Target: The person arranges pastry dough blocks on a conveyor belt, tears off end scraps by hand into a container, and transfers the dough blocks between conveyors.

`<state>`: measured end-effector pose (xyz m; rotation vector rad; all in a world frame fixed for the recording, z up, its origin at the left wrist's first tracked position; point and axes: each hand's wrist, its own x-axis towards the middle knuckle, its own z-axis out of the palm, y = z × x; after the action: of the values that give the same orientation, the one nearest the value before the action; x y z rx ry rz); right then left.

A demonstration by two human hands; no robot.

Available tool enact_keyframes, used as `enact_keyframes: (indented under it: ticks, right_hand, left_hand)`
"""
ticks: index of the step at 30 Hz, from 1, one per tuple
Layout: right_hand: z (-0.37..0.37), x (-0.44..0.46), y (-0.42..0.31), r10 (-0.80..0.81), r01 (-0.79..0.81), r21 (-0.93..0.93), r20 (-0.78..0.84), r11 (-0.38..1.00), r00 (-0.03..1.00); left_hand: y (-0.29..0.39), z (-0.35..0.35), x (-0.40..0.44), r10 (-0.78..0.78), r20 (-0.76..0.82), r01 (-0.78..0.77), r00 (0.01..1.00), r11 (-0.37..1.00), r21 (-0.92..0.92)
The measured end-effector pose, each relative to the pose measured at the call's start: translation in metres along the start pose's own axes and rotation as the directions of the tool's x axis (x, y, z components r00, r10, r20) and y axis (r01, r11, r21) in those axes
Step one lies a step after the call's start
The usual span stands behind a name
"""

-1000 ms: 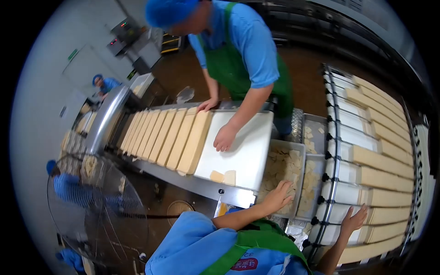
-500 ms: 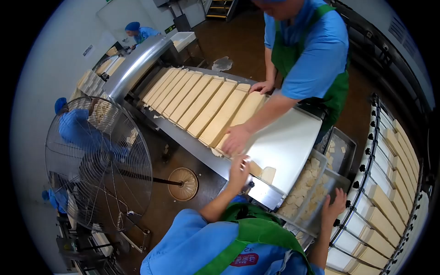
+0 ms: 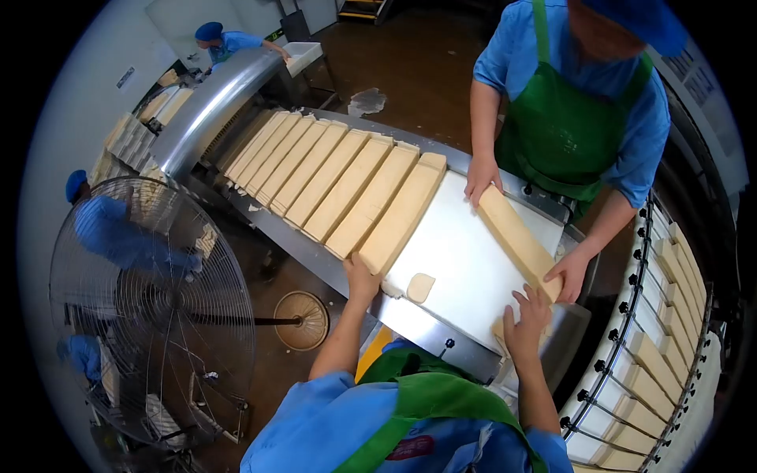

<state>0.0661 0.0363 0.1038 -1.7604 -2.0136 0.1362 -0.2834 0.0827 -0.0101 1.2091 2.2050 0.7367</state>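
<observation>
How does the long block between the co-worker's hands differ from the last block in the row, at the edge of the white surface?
Angle: the co-worker's block slants the opposite way to the row-end block.
Neighbours: the co-worker's block is apart from the row; the row-end block lies alongside a neighbouring block.
Hands: the co-worker's hands grip the first; the person's left hand is at the second's near end.
Shared: both are pale and long.
</observation>
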Motion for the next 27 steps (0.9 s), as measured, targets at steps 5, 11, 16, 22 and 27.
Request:
enact_keyframes:
  ticks: [5, 11, 16, 22, 27]
  right_hand:
    - [0.062, 0.058, -0.035, -0.125, 0.124, 0.068, 0.012, 0.99, 0.992]
    - [0.168, 0.147, -0.063, -0.074, 0.087, -0.058, 0.189, 0.995, 0.979]
    - [0.224, 0.224, -0.092, 0.114, -0.094, -0.102, 0.216, 0.99, 0.97]
    - [0.227, 0.302, -0.124, 0.247, -0.223, -0.108, 0.345, 0.969, 0.906]
    - [0.231, 0.301, -0.128, 0.307, -0.246, -0.191, 0.439, 0.95, 0.844]
  left_hand:
    - [-0.006, 0.006, 0.01, 0.083, 0.055, -0.082, 0.995, 0.996, -0.018]
    - [0.016, -0.009, 0.018, 0.104, 0.175, -0.142, 0.979, 0.964, 0.223]
    - [0.019, -0.015, 0.025, 0.051, 0.297, -0.163, 0.954, 0.916, 0.366]
    - [0.011, -0.005, 0.026, 0.118, 0.298, -0.244, 0.947, 0.869, 0.431]
    - [0.013, -0.007, 0.025, 0.121, 0.32, -0.265, 0.94, 0.847, 0.46]
